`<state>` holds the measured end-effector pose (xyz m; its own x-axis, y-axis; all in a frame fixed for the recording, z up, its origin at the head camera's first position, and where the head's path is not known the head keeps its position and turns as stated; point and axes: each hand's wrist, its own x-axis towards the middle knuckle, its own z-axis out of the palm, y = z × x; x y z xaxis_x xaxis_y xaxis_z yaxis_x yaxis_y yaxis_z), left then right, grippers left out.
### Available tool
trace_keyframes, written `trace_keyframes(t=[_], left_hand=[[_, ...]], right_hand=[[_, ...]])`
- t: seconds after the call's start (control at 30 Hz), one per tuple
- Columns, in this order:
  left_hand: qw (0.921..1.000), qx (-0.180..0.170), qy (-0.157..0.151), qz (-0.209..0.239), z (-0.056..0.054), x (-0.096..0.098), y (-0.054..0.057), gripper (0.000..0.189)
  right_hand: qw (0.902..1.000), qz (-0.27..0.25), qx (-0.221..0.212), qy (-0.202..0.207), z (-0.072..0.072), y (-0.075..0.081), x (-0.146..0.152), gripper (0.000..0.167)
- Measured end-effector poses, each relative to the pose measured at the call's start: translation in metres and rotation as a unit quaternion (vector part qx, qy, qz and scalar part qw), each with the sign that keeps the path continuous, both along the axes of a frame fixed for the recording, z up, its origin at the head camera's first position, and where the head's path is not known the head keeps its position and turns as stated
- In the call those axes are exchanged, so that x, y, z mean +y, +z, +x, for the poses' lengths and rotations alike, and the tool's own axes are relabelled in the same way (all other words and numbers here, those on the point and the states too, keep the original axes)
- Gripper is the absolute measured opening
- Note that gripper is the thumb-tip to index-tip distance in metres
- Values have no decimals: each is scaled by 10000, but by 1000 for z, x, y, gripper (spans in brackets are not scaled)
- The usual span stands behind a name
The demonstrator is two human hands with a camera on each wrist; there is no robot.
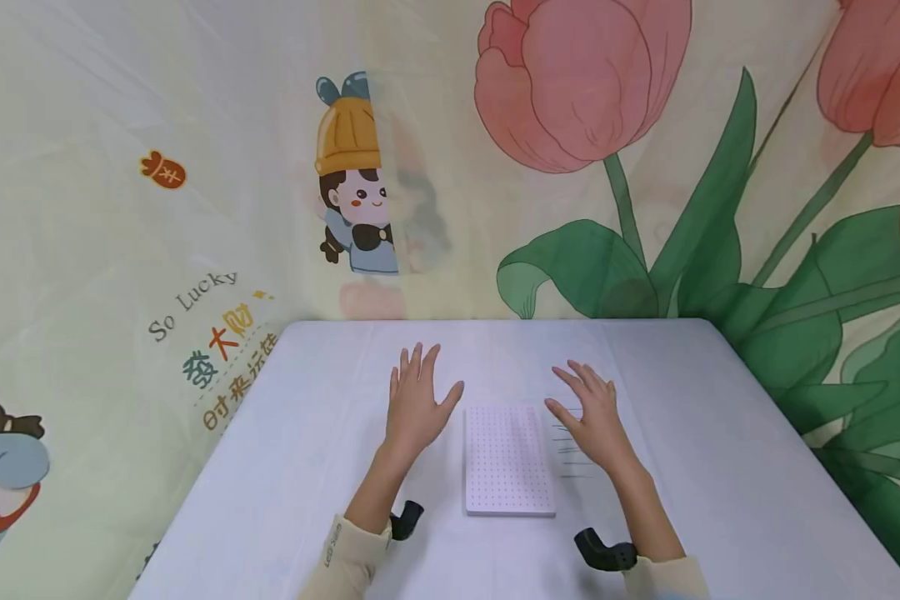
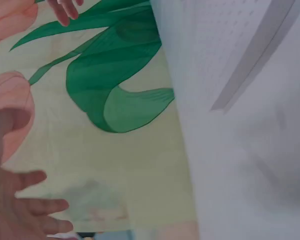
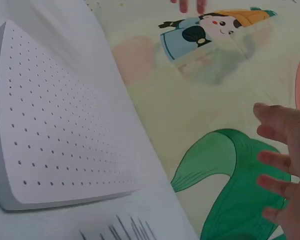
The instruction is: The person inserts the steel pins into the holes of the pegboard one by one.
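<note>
Left hand (image 1: 416, 414) and right hand (image 1: 597, 422) both spread loose; perforated board (image 1: 508, 463) sits well off the far table edge (image 1: 495, 323), thin rods (image 1: 572, 452) just beside it.

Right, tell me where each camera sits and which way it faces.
Head: head-worn, facing forward and down at a perforated board; shows left hand, right hand, forearms.
Left wrist: on that wrist, facing past the board toward the printed backdrop; shows left hand, right fingertips.
Right wrist: on that wrist, facing across the board toward the backdrop; shows right hand, left fingertips.
Both wrist views share the board and one printed, curled green leaf.
</note>
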<state>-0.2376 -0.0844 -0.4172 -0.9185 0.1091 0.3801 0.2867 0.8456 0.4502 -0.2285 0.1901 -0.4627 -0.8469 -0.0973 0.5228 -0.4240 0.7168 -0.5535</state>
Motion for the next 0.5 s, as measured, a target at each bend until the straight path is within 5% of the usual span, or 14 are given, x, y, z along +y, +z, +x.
trace_keyframes(t=[0.07, 0.2, 0.27, 0.33, 0.43, 0.5], left_hand=[[9932, 327, -80, 1111, 2, 2, -11, 53], [9563, 689, -141, 2838, 6, 4, -39, 35], [9405, 717, -166, 3319, 7, 3, -54, 33], [9361, 616, -238, 3455, 7, 2, -70, 33], [9326, 336, -542, 3552, 7, -2, -92, 34], [9187, 85, -838, 3860, 10, -5, -100, 34]], right_hand=[[9979, -619, 187, -13, -10, -32, 15, 37], [9741, -2260, -107, 18, -16, -90, 43, 23], [9549, -2943, -381, -78, -5, -96, 47, 30], [9391, -3376, -623, -174, 10, -94, 47, 38], [9365, -3309, -991, -605, 31, -88, 41, 40], [9358, -3175, -1276, -846, 41, -86, 35, 31]])
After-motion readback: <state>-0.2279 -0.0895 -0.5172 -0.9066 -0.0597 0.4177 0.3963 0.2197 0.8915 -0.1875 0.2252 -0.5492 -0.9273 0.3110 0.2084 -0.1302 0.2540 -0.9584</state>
